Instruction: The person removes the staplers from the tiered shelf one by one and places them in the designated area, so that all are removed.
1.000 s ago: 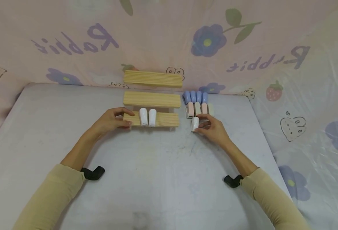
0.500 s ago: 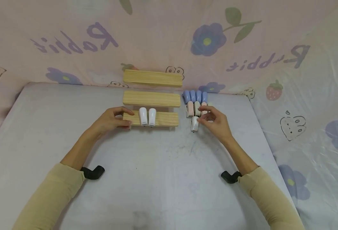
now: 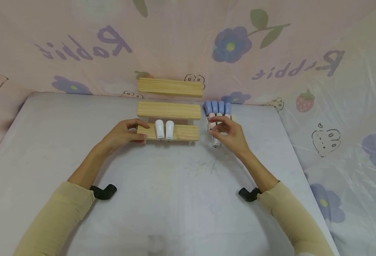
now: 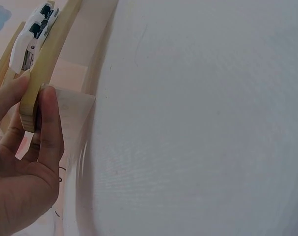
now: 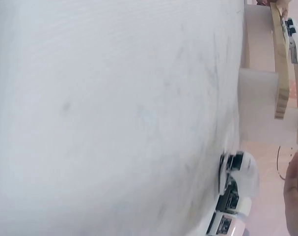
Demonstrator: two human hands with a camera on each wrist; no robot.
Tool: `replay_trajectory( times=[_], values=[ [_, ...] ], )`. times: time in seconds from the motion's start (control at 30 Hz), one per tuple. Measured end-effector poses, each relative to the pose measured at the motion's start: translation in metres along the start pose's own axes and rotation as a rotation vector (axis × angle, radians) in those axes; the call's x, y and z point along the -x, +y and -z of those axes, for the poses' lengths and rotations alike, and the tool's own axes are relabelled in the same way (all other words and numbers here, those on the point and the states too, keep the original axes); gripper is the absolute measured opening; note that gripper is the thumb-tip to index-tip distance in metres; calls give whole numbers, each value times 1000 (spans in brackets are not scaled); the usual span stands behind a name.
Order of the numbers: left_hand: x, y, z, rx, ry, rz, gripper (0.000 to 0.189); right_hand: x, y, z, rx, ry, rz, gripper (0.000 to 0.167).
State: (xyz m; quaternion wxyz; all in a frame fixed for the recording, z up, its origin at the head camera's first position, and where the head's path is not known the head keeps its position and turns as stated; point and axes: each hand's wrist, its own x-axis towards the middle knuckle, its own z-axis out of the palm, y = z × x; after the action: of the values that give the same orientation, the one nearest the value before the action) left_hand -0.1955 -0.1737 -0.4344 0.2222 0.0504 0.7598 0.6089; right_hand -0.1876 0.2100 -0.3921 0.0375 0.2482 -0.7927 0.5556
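My left hand (image 3: 121, 134) grips the left end of the lowest wooden board (image 3: 188, 132) of a three-step rack, thumb and fingers on opposite faces in the left wrist view. Two white mini staplers (image 3: 169, 130) stand side by side on that board. My right hand (image 3: 233, 136) hovers over the stapler group right of the rack, thumb and forefinger apart with nothing between them. Beneath it a third white stapler (image 3: 216, 142) sits on the table, partly hidden by the fingers. In the right wrist view, that white stapler (image 5: 245, 173) is apart from the thumb (image 5: 295, 183).
Behind the right hand are a row of pink and cream staplers (image 3: 211, 125), partly covered, and a row of blue staplers (image 3: 215, 107). The middle board (image 3: 168, 110) and top board (image 3: 170, 87) rise toward the patterned cloth backdrop (image 3: 181, 42).
My right hand has let go of the third white stapler, lifted away from it, then shifted left above the group. The left hand keeps its grip on the board.
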Motion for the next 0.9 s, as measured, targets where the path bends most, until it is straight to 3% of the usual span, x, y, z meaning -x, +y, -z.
replay_trajectory(
  times=[0.9],
  values=[
    [0, 0, 0, -4, -1, 12, 44, -20, -9, -45, -176, -146, 65, 41]
  ],
)
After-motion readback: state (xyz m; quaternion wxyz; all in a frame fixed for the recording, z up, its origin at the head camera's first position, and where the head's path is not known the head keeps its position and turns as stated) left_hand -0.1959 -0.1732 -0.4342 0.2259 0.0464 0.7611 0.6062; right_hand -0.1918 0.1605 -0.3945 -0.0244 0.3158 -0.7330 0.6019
